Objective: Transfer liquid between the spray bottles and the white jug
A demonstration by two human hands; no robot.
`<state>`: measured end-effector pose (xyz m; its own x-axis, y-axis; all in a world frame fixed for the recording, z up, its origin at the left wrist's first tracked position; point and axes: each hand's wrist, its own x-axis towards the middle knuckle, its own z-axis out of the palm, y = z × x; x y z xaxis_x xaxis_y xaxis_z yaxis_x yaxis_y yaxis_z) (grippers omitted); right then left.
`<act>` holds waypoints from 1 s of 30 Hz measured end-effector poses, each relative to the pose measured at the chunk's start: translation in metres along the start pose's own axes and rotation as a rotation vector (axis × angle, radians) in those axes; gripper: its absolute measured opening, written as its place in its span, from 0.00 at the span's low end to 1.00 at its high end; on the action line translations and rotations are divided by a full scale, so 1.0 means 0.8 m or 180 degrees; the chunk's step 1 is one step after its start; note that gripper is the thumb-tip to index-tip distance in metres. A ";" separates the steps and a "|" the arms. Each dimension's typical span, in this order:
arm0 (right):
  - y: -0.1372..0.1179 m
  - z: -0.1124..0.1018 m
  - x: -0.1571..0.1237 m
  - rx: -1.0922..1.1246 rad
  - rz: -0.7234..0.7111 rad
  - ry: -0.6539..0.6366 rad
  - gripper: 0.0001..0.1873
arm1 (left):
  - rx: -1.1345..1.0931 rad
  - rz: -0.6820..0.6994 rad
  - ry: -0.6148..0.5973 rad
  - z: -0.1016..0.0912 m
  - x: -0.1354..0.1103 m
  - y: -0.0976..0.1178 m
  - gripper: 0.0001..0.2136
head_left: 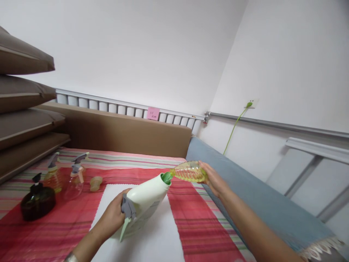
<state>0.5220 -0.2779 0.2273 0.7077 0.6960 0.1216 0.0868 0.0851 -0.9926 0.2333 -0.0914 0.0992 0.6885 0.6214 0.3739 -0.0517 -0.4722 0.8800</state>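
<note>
Your right hand (215,180): grip closed round the base of the small yellow bottle (191,171), which lies near level, mouth leftward at the green funnel (166,177). Your left hand (113,218): grip wrapped round the tilted white bottle (147,202), neck up-right, over the red cloth (207,225).

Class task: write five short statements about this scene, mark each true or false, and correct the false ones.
1. The right hand holds a small bottle of yellow liquid. True.
2. The small bottle stands upright on the cloth. False: it is held tipped on its side, with its neck at the mouth of the big bottle.
3. The left hand grips the big bottle. True.
4. The big bottle is black. False: it is pale, with a green mouth.
5. A dark pump bottle stands on the red striped cloth. True.
</note>
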 end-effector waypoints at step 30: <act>-0.011 0.003 0.003 -0.0570 -0.0136 0.0034 0.15 | -0.0093 -0.0006 -0.0065 -0.001 -0.002 0.000 0.28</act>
<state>0.5212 -0.2748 0.2365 0.7081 0.6867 0.1645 0.2397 -0.0146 -0.9707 0.2320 -0.0920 0.0989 0.7033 0.6091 0.3666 -0.0714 -0.4525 0.8889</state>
